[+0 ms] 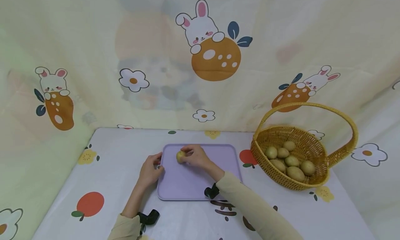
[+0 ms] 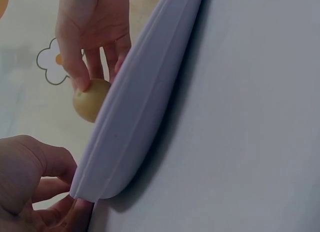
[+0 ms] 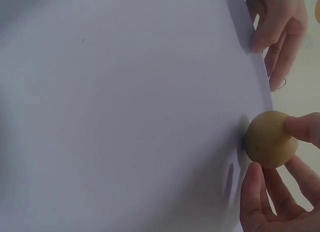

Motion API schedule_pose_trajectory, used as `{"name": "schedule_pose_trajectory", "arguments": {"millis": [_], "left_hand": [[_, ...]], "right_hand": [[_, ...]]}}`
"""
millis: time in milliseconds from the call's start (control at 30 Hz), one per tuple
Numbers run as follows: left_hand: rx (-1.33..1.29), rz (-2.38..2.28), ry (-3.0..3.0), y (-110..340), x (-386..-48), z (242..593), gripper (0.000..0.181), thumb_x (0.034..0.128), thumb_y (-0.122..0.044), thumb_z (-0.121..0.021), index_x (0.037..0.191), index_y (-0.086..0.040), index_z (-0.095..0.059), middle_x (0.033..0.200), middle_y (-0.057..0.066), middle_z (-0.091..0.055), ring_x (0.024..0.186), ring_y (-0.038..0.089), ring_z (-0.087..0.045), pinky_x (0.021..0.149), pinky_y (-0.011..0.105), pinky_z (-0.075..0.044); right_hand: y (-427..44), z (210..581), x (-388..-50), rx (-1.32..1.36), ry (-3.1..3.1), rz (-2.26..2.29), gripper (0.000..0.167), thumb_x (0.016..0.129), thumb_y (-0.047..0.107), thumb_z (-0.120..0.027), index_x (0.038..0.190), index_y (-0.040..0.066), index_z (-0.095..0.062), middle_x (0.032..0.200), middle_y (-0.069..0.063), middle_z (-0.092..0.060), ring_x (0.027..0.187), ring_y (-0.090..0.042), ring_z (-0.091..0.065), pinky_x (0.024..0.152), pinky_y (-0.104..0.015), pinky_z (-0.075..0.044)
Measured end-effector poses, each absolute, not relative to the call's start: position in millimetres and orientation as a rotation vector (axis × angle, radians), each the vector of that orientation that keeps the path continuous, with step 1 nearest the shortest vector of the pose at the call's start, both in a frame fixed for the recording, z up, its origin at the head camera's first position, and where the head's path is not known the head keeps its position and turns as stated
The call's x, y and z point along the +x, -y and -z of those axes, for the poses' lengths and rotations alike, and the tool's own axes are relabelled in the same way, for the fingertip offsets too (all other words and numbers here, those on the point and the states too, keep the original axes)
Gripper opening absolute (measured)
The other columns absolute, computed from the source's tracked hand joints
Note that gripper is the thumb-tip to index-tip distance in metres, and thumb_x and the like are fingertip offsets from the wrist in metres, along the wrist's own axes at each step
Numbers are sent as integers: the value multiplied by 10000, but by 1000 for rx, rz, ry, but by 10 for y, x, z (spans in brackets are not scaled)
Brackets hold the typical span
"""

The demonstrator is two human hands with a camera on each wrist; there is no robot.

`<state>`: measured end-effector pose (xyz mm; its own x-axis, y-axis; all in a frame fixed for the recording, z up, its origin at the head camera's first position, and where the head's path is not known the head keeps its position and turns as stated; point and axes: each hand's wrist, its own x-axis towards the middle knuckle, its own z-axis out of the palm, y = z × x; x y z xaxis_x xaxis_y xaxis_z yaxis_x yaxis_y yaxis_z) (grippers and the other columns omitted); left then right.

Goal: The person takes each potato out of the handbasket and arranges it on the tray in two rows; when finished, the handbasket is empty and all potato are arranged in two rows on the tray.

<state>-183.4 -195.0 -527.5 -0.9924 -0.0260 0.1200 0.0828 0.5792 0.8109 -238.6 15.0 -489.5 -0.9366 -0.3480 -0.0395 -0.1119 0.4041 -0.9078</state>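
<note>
Near the far left part of the lilac tray (image 1: 193,186), my right hand (image 1: 197,157) pinches a small yellow-brown potato (image 1: 180,157) between thumb and fingertips. The right wrist view shows this potato (image 3: 270,140) low against the tray's surface; whether it touches is hard to tell. My left hand (image 1: 150,169) holds the tray's left edge, its thumb at the rim and the other fingers along the outside. In the left wrist view, that hand (image 2: 30,184) grips the tray's corner.
To the right of the tray stands a woven basket (image 1: 260,156) with a tall arched handle. Several potatoes (image 1: 295,174) lie inside it. A white printed cloth (image 1: 118,163) covers the table, and a patterned curtain (image 1: 93,52) hangs behind it.
</note>
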Motion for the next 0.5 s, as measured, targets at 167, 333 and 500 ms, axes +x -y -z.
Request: {"name": "schedule_pose_trajectory", "arguments": {"millis": [167,333,500], "left_hand": [[-41,1383,2692,1943,-1834,5257,592,761,29,-621,1345,82,-532,1192,233,-594,1034,373,-626,937,520,-457],[-52,1391,2680,1937,-1839,5254,588,763,39,-618,1342,89,-532,1182,239,-595,1026,373,-632,940,514,-462],[-69,1395,2659,1944,-1830,5253,584,756,49,-614,1332,101,-536,1164,246,-599,1005,378,-640,932,511,-469]], "right_hand": [[-118,4888,-2367,-419,-2418,1589,388,724,-13,-786,1100,-58,-702,1048,-167,-700,874,-224,-651,769,-262,-523],[-94,4886,-2351,-466,-2363,1638,399,721,-35,-791,1098,-101,-678,1072,-227,-687,925,-309,-661,805,-257,-515],[-66,4916,-2362,-440,-2367,1634,392,716,-35,-794,1088,-90,-681,1055,-215,-693,902,-271,-661,800,-271,-522]]}}
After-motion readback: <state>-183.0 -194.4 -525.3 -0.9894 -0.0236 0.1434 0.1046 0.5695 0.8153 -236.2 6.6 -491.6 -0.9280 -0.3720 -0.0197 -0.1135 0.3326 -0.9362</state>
